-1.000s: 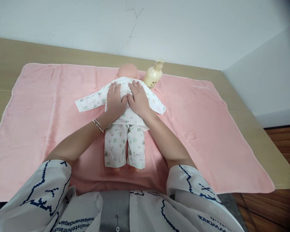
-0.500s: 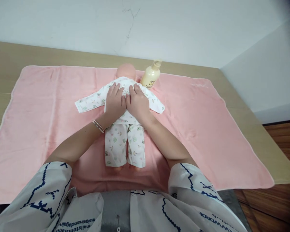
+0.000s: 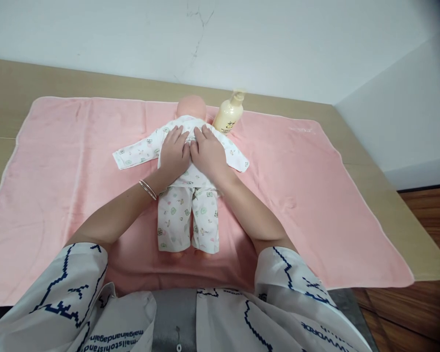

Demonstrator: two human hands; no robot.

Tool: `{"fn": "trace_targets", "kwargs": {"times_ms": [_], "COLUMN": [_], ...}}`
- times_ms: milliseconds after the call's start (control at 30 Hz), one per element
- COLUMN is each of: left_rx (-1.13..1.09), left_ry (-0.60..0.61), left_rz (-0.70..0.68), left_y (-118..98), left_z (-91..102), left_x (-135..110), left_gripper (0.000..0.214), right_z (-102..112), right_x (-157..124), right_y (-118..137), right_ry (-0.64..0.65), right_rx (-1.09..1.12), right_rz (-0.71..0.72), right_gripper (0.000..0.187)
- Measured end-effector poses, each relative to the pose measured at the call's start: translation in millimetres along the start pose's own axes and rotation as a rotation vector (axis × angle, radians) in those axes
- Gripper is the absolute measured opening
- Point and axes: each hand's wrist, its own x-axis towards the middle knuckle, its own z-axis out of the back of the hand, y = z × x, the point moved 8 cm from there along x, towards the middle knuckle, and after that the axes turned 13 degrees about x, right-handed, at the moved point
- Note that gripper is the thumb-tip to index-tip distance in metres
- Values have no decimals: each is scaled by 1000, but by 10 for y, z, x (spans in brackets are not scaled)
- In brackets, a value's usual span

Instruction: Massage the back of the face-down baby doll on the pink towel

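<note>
A baby doll [image 3: 190, 105] in white printed pyjamas lies on its front on a pink towel [image 3: 297, 186], head toward the wall, sleeves spread to both sides. My left hand [image 3: 174, 154] rests flat on the left half of the doll's back, fingers stretched out. My right hand [image 3: 208, 154] lies flat beside it on the right half, thumbs touching at the middle. Both palms press on the pyjama top [image 3: 139, 151]. A thin bracelet [image 3: 148, 189] circles my left wrist. The doll's trouser legs [image 3: 188, 222] point toward me.
A cream pump bottle [image 3: 229, 114] stands on the towel just right of the doll's head. The towel covers a wooden table [image 3: 396, 195] set against a white wall. The table's right edge drops to a wooden floor [image 3: 432, 230].
My hands have drawn closer together on the doll's back and slid slightly toward its shoulders. The doll and bottle stay in place.
</note>
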Motion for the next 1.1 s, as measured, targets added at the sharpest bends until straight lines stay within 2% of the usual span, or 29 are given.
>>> {"fn": "trace_targets", "kwargs": {"times_ms": [100,167,233,300,433,500,600,733,800,900,1000,1100], "left_rx": [-16,-21,-24,-26,-6,15,55,81,86,101,95,86], "left_ry": [-13,-28,-41,-43,-29,-35,-65,-106,-105,-81,-24,-6], "left_rz": [-37,-1,61,95,37,-10,-51,-14,38,78,0,-121], "left_y": [-29,21,102,153,96,22,-78,-91,-33,45,13,-95], "left_z": [46,39,0,-51,-78,-23,102,178,137,27,-55,-13], "left_x": [-19,-23,-22,-17,2,7,5,-13,-18,-8,16,10], "left_gripper": [44,44,48,54,50,44,34,28,31,43,46,43], "right_z": [32,64,93,96,69,65,58,18,31,37,-14,-80], "right_x": [-135,-124,-30,100,229,188,17,-136,-83,88,190,133], "right_y": [183,177,52,-118,-295,-228,21,251,190,-41,-164,-102], "right_ry": [-48,-50,-18,60,191,162,80,105,110,117,143,169], "right_rx": [-79,-74,-12,80,201,151,-26,-168,-124,-9,21,-34], "right_rz": [-39,-42,-22,38,147,124,28,-10,12,48,106,100], "right_gripper": [53,49,48,54,65,62,56,55,55,58,61,63]}}
